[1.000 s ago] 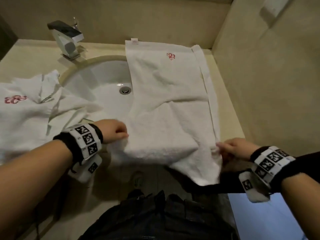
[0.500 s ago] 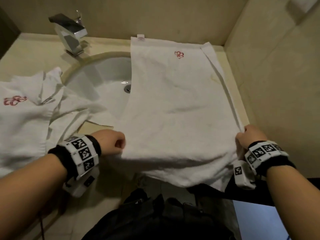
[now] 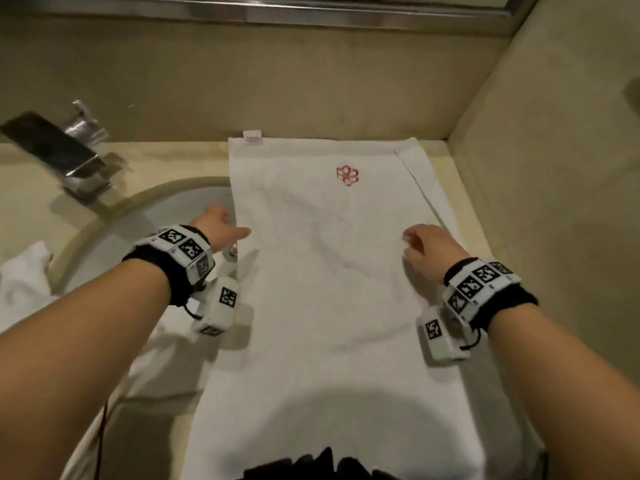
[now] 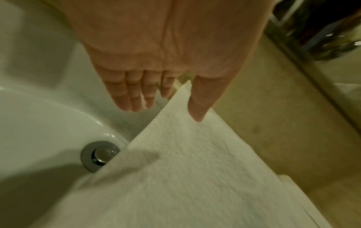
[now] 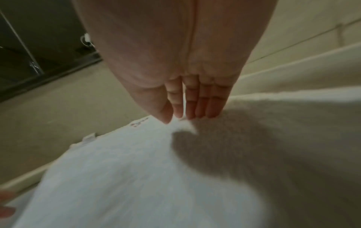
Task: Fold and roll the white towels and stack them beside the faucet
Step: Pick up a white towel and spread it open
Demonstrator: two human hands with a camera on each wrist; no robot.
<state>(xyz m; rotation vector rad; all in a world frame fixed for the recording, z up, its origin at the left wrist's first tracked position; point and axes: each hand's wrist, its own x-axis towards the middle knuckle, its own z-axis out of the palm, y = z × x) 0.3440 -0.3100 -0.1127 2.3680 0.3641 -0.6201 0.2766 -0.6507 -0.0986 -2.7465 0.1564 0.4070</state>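
From my head camera, the white towel [image 3: 332,289] lies flat over the countertop [image 3: 194,157] and sink's [image 3: 180,209] right part, not yet rolled, nothing stacked beside the faucet [image 3: 65,157], another crumpled towel [image 3: 24,275] waiting at left. My left wrist view shows my left hand [image 4: 156,80] relaxed, thumb resting over the towel's edge above the drain [image 4: 100,155]. My right wrist view shows my right hand [image 5: 187,98] with straight fingers touching the towel, gripping nothing.
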